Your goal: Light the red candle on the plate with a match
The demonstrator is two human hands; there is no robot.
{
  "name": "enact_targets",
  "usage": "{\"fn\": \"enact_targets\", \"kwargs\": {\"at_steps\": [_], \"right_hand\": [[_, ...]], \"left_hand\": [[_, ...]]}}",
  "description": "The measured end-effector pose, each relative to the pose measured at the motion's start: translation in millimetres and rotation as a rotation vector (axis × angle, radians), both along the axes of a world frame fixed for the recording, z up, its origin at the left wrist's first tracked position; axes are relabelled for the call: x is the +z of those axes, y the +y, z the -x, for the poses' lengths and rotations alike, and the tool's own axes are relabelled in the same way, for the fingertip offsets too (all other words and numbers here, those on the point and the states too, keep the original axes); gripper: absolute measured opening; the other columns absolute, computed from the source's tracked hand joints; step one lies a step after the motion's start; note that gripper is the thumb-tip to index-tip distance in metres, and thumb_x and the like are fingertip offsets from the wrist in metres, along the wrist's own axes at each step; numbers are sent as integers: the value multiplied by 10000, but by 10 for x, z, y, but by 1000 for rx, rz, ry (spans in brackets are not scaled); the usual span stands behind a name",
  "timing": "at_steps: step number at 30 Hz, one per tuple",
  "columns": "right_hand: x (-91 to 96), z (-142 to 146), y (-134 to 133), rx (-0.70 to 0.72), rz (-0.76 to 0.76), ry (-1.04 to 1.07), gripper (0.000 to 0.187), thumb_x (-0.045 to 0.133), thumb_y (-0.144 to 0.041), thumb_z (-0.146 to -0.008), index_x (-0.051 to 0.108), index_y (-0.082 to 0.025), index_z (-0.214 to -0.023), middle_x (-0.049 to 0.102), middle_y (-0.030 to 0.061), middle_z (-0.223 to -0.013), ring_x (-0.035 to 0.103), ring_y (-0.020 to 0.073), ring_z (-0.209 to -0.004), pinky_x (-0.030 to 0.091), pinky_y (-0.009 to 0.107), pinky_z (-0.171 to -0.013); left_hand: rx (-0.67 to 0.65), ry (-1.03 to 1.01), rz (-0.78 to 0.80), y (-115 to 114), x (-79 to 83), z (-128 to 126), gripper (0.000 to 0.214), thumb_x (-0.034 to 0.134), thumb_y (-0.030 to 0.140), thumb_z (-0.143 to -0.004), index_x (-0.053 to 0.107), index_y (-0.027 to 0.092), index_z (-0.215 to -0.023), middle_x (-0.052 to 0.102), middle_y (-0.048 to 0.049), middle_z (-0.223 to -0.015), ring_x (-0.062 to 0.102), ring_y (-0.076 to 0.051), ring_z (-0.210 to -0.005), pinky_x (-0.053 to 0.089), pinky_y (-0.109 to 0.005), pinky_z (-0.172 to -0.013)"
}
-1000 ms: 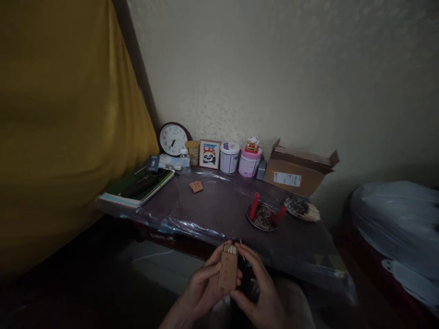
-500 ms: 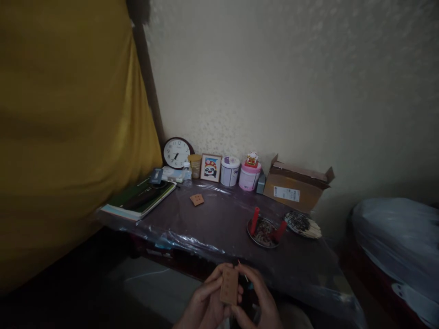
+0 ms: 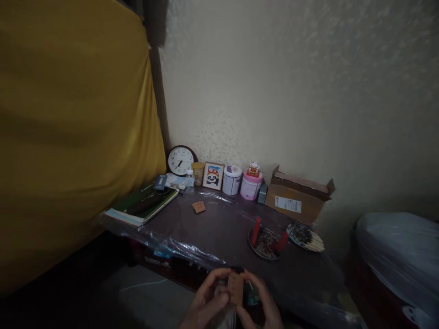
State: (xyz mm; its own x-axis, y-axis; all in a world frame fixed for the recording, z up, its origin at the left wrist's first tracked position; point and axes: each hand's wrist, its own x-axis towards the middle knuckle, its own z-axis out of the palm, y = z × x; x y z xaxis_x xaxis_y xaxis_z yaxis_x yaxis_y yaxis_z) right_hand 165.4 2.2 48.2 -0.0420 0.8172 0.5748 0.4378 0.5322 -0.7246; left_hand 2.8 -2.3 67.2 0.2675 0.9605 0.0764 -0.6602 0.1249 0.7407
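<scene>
Closest to me are the person's two hands, low over the near edge. The left hand point(image 3: 212, 299) is closed round a small brown box point(image 3: 236, 289), thumb across its front. The right hand point(image 3: 260, 299) grips the same box from the other side, finger by the top, thumb by the lower corner. A thin pale stick point(image 3: 250, 285) shows beside its index finger; whether it is pinched, I can't tell from here. I'd judge the step in hand to be working the box between both hands; the next move seems to call for a steady left hold, with the right fingers minding that stick.

Just beyond, the worktop point(image 3: 224, 230) ends in a loose, crinkled plastic cover point(image 3: 181, 246), which could snag a low sleeve. Ahead to the right, a dish point(image 3: 266, 258) carries two red candles point(image 3: 255, 231), upright enough to be knocked; beside it lie dark-tipped sticks point(image 3: 316, 243). The easier way in seems to be left of the dish, towards two brown card pieces point(image 3: 198, 207). Farther back, tins point(image 3: 232, 180) and a carton point(image 3: 291, 194) line the wall.
</scene>
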Motion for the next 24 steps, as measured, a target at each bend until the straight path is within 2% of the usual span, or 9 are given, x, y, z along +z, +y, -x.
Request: {"fn": "enact_targets", "kwargs": {"at_steps": [3,6,13,17,24], "right_hand": [[-35,15,-2,15,9,23,453,611,-305,-780,524,-242,-1220,630,65,-1160,609,220,-1054,500,283,-897],[-33,17,-4,31,6,43,447,624,-308,-768,541,-239,-1202,642,72,-1146,617,237,-1043,506,306,-894],[-8,11,1,53,12,46,470,645,-285,-747,543,-273,-1206,647,47,-1148,619,235,-1043,508,300,-888],[-24,9,1,55,25,41,456,636,-292,-747,551,-253,-1193,646,58,-1144,624,241,-1033,508,305,-888],[-37,3,-3,59,21,26,471,639,-312,-751,537,-278,-1209,658,39,-1111,636,229,-999,511,297,-876]], "left_hand": [[0,128,-71,-8,35,49,413,739,346,-658,654,255,-1051,679,-63,-976,596,-225,-912,413,-334,-813],[20,233,-134,-2,35,96,400,727,339,-672,658,251,-1057,657,-73,-1038,579,-243,-959,406,-355,-843],[61,304,-290,26,-31,127,431,713,365,-679,643,295,-1099,491,-83,-1222,513,-299,-1093,384,-401,-910],[88,367,-330,33,-14,144,413,702,361,-695,638,288,-1096,492,-89,-1188,500,-305,-1107,381,-402,-916],[75,385,-328,17,-17,149,383,682,373,-714,629,262,-1077,510,-97,-1151,504,-313,-1105,367,-431,-933]]}}
